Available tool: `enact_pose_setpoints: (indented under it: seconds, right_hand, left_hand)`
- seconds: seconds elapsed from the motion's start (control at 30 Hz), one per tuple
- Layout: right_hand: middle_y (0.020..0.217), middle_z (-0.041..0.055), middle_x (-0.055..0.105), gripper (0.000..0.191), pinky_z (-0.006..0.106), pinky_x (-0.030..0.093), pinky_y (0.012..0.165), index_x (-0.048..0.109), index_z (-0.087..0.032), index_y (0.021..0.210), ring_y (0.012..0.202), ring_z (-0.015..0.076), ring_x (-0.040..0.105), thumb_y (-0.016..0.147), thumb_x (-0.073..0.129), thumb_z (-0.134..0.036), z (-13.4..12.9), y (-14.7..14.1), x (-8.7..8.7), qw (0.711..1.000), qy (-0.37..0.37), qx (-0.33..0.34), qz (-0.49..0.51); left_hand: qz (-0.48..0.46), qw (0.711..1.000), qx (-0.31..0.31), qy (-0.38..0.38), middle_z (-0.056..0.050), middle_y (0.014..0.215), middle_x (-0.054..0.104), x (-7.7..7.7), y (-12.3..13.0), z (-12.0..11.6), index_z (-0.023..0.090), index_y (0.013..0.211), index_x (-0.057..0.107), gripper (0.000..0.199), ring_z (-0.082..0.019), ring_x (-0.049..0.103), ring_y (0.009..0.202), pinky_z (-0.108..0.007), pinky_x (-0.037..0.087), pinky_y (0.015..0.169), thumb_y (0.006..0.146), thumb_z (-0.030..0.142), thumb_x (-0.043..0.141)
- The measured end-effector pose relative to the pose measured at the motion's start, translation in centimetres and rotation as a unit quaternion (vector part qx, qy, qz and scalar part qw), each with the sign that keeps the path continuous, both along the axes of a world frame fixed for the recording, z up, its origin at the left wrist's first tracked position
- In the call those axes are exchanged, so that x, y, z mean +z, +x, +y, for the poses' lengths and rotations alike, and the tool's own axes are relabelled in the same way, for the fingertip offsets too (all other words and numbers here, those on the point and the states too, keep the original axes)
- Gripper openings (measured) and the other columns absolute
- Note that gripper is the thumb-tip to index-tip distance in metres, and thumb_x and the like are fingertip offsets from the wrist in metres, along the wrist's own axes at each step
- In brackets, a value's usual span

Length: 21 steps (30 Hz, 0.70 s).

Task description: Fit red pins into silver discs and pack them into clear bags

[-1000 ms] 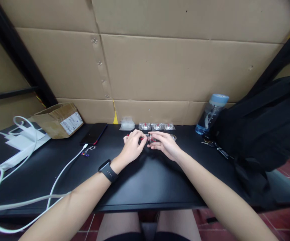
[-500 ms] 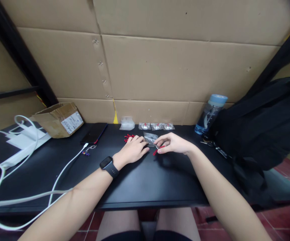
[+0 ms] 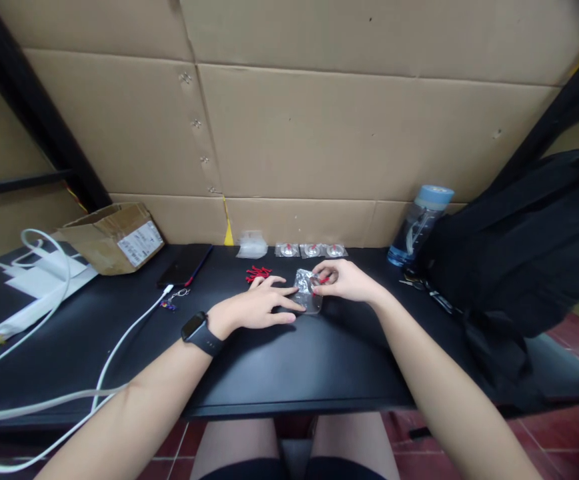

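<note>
My left hand [image 3: 254, 308] lies low over the black table with its fingers spread, the fingertips on the edge of a small clear plastic bag [image 3: 309, 304]. With thumb and fingers pinched, my right hand [image 3: 347, 281] holds a small round metal piece with a red cord [image 3: 323, 281] over the bag's right side. Part of that piece is hidden by the fingers, so whether it is inside the bag I cannot tell. Just beyond my left hand sits a little pile of red cords [image 3: 258, 273].
Along the cardboard wall lie three filled clear packets [image 3: 312, 251] and a stack of clear bags [image 3: 252, 245]. A phone [image 3: 184, 265], open carton [image 3: 112, 240] and white cables [image 3: 112, 357] are on the left. A water bottle [image 3: 418, 227] and black backpack [image 3: 524, 233] stand right.
My left hand has shifted slightly left and toward me, its fingers spreading. The bag now lies flatter and nearer, and my right hand has brought the metal piece over it.
</note>
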State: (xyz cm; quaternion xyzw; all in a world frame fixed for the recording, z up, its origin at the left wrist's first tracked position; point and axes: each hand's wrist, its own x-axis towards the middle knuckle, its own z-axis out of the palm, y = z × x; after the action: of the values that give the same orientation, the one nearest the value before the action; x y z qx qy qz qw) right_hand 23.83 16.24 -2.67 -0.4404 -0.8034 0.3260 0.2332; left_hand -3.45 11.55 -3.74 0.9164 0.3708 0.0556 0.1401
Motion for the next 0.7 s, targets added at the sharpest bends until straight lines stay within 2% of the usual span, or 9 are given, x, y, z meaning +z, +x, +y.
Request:
enact_pose_setpoints:
  seconds: [0.1, 0.23, 0.37, 0.53, 0.7]
  right_hand:
    - [0.086, 0.0028, 0.076, 0.046, 0.026, 0.052, 0.068, 0.074, -0.019, 0.105, 0.072, 0.0170, 0.069, 0.067, 0.087, -0.039, -0.8, -0.1, 0.5, 0.999, 0.004, 0.039, -0.020]
    - [0.077, 0.0018, 0.075, 0.038, 0.027, 0.049, 0.067, 0.075, -0.020, 0.093, 0.070, 0.0188, 0.069, 0.063, 0.089, -0.038, -1.2, -0.6, 0.5, 0.995, 0.052, 0.001, -0.086]
    - [0.076, 0.0017, 0.075, 0.034, 0.027, 0.047, 0.067, 0.074, -0.021, 0.088, 0.072, 0.0203, 0.069, 0.064, 0.089, -0.039, -1.1, -1.1, 0.2, 0.988, 0.075, -0.030, -0.129]
    - [0.077, 0.0037, 0.075, 0.038, 0.027, 0.045, 0.066, 0.074, -0.020, 0.088, 0.073, 0.0207, 0.069, 0.066, 0.090, -0.046, -0.8, -1.9, -0.6, 0.985, 0.107, -0.042, -0.130]
    - [0.079, 0.0027, 0.073, 0.036, 0.025, 0.045, 0.065, 0.073, -0.018, 0.090, 0.071, 0.0172, 0.067, 0.065, 0.093, -0.034, -0.2, -2.7, -1.7, 0.986, 0.137, -0.036, -0.086]
  left_hand:
    - [-0.012, 0.997, 0.043, 0.056, -0.005, 0.147, 0.057, -0.4, 0.6, -0.4, 0.050, 0.133, 0.064, 0.038, -0.037, 0.042, 0.135, -0.059, 0.031, 0.109, 0.102, 0.057, 0.045]
    - [-0.031, 0.992, 0.060, 0.111, -0.009, 0.131, 0.061, -0.7, 1.5, -0.7, 0.044, 0.135, 0.065, 0.043, -0.032, 0.048, 0.121, -0.050, 0.038, 0.105, 0.101, 0.060, 0.043]
    - [-0.040, 0.994, 0.050, 0.090, -0.006, 0.138, 0.061, -0.5, 1.3, -0.8, 0.044, 0.134, 0.065, 0.043, -0.032, 0.046, 0.125, -0.051, 0.036, 0.107, 0.102, 0.060, 0.041]
    - [-0.025, 0.997, 0.060, 0.041, -0.005, 0.148, 0.055, -0.4, 0.9, -0.9, 0.048, 0.135, 0.064, 0.045, -0.035, 0.042, 0.133, -0.058, 0.032, 0.110, 0.102, 0.062, 0.036]
    - [-0.039, 0.996, 0.060, 0.047, -0.006, 0.147, 0.055, -0.6, 1.0, -0.8, 0.045, 0.130, 0.069, 0.045, -0.035, 0.040, 0.136, -0.059, 0.030, 0.113, 0.101, 0.064, 0.040]
